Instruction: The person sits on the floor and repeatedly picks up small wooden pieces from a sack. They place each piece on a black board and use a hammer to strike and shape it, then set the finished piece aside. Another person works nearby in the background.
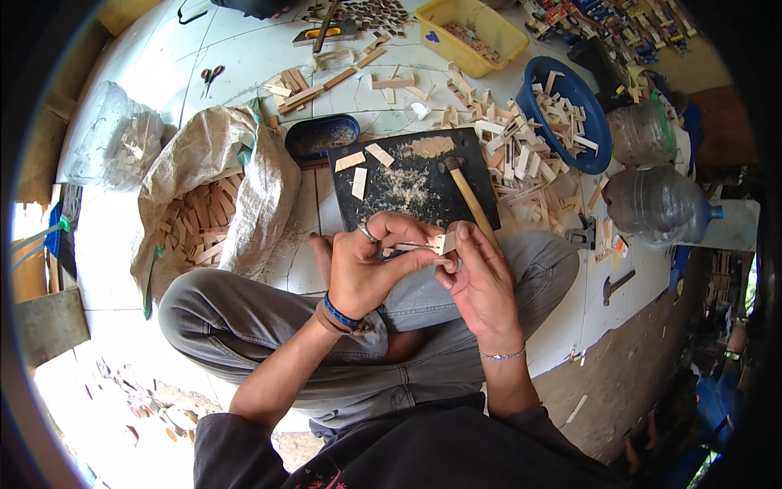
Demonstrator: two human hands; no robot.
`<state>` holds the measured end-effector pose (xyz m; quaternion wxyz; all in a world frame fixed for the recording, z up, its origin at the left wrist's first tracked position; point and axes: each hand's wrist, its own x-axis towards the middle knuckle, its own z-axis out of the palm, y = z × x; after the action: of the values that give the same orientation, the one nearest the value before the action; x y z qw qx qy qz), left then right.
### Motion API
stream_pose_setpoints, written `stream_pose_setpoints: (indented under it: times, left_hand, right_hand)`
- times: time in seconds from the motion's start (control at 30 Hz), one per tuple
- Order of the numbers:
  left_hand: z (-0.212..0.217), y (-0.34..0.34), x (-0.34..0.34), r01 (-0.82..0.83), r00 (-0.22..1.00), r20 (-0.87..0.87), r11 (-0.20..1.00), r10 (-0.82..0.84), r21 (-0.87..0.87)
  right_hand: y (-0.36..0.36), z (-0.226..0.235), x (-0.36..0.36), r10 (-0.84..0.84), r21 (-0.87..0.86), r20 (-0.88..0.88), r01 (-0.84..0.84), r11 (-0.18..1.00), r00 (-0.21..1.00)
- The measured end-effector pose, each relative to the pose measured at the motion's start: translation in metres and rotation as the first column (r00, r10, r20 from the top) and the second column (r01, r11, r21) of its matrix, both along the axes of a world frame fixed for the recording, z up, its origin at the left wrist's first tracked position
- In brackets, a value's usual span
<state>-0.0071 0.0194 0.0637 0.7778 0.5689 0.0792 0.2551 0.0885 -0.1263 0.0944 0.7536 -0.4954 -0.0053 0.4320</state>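
Note:
Over my lap I hold a small pale wooden block (pixel 445 243) between both hands. My left hand (pixel 366 269) pinches its left end, with thumb and index finger around a thin strip whose kind I cannot make out. The fingertips of my right hand (pixel 482 292) grip the block's right side. Just beyond my hands lies a black board (pixel 349 189) strewn with sawdust. On it are three flat wooden pieces (pixel 358 183) and a hammer (pixel 471 196), its wooden handle pointing toward my right knee.
An open woven sack (pixel 273 175) of wooden strips stands left, near a dark blue tray (pixel 303 147). Right of the board, loose wooden pieces (pixel 521 159) surround a blue basin (pixel 599 130). A yellow tub (pixel 505 41), scissors (pixel 211 79) and a second hammer (pixel 619 285) lie farther out.

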Motion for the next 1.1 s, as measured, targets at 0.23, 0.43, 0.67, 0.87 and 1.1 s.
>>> stream_pose_setpoints:
  times: [0.23,0.43,0.67,0.87,1.1]
  left_hand:
    - [0.0012,0.0061,-0.0004,0.031,0.999,-0.026,0.989,-0.028,0.148]
    - [0.0013,0.0077,0.0010,-0.035,0.999,-0.020,0.952,0.043,0.304]
    - [-0.0012,0.0075,0.0016,-0.006,1.000,-0.008,0.961,0.008,0.276]
    - [-0.0023,0.0099,-0.0010,0.060,0.998,-0.051,0.959,-0.048,0.277]
    - [-0.0028,0.0089,-0.0003,0.068,0.997,-0.061,0.966,-0.054,0.249]
  right_hand:
    - [-0.0043,0.0011,0.0048,0.047,0.015,0.011,-0.048,0.999,0.999]
    - [-0.0052,0.0002,0.0072,0.054,0.017,0.019,-0.055,0.998,0.998]
    - [-0.0064,-0.0003,0.0078,0.045,0.007,0.006,-0.045,0.999,0.999]
    - [-0.0074,-0.0022,0.0085,0.041,0.009,-0.012,-0.041,0.999,0.999]
    - [-0.0085,-0.0036,0.0090,0.042,-0.012,-0.003,-0.042,0.999,0.999]
